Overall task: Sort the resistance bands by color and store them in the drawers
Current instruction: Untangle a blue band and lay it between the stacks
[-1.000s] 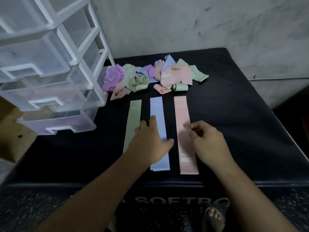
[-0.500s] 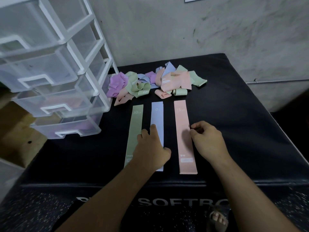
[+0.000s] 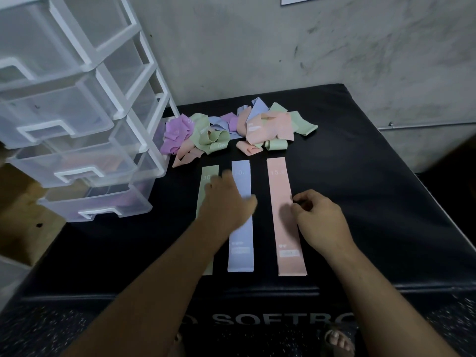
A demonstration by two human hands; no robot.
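Your left hand [image 3: 226, 204] flat over green band [image 3: 210, 172] and blue band [image 3: 240, 243], centre frame; likely smoothing colour rows. Right hand [image 3: 319, 220] curled at pink band [image 3: 283, 228] edge; grip unclear. Unsorted pile [image 3: 268, 127] above; drawers [image 3: 77, 173] upper left.

Green band [image 3: 209, 171], blue band [image 3: 240, 253], pink band [image 3: 282, 202]: flat, parallel strips side by side, running to the bench's near edge. Mixed pile [image 3: 268, 127] of crumpled purple, green, blue and pink bands: toward far edge. Translucent drawers [image 3: 77, 150], white-framed: left edge.
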